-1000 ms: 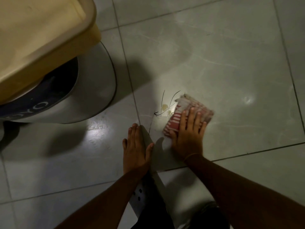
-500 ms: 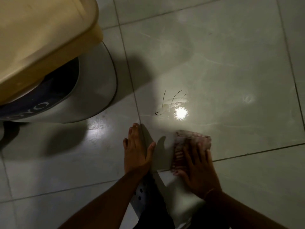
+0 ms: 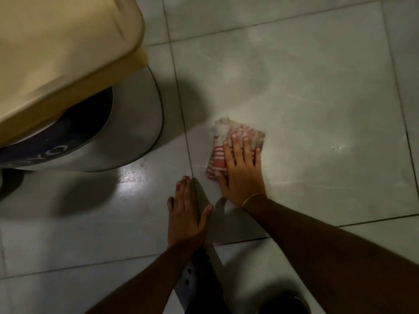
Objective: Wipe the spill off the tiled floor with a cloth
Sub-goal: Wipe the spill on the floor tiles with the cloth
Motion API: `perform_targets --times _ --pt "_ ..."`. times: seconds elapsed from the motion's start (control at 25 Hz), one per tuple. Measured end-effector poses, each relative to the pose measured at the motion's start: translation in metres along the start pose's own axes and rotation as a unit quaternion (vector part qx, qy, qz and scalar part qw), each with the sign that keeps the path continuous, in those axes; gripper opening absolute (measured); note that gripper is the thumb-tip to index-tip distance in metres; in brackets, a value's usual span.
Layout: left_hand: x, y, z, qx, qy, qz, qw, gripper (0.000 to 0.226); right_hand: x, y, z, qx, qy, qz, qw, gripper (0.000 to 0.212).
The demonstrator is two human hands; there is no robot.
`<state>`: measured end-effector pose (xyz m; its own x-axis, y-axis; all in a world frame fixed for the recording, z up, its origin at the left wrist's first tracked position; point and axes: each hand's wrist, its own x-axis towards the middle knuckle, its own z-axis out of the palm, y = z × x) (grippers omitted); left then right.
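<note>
A folded red-and-white striped cloth [image 3: 221, 145] lies flat on the grey tiled floor [image 3: 306, 91] near the middle of the view. My right hand [image 3: 243, 168] presses down on the cloth with fingers spread over its near half. My left hand [image 3: 186, 211] rests palm-down on the floor just left of it and nearer to me, holding nothing. The spot where the spill and thin dark strands lay is covered by the cloth; I see no liquid around it.
A yellow plastic tub [image 3: 56, 53] sits on a round grey-and-navy container [image 3: 127, 132] at the upper left, close to the cloth. Grout lines cross the floor. Dark footwear [image 3: 288, 302] shows at the bottom edge.
My right hand drew the cloth back toward me, then pushed it forward and left over the spill spot. The strands and bright reflection are no longer visible. My left hand stayed put.
</note>
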<state>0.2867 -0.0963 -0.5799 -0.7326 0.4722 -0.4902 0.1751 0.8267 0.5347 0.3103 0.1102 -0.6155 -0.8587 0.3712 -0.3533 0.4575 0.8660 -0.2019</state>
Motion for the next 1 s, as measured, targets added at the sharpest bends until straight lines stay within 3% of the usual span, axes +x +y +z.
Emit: perform_targets --times 0.16,0.32,0.52,0.72,0.88,1.0 --pt "0.001 0.002 0.001 -0.007 0.012 0.005 1.000 0.085 -0.052 -0.017 0.027 0.021 -0.015 -0.162 0.986 0.077" --pt "0.002 0.000 0.001 -0.021 0.011 -0.006 1.000 0.087 -0.085 -0.016 0.043 0.033 -0.017 -0.213 0.976 0.074" --pt "-0.001 0.001 0.002 0.010 0.014 0.005 1.000 0.091 -0.018 -0.013 0.023 0.009 -0.007 -0.234 0.972 0.085" --pt "0.000 0.003 0.001 0.038 -0.005 0.007 0.999 0.090 0.013 0.006 0.004 0.000 -0.003 -0.171 0.985 0.089" --pt "-0.001 0.002 0.000 0.040 -0.017 0.008 0.999 0.093 -0.027 0.086 -0.003 -0.011 0.015 0.049 0.999 0.094" --pt "0.000 0.001 0.001 0.045 -0.010 0.014 0.999 0.092 -0.058 0.148 -0.020 -0.004 -0.005 0.114 0.993 0.096"
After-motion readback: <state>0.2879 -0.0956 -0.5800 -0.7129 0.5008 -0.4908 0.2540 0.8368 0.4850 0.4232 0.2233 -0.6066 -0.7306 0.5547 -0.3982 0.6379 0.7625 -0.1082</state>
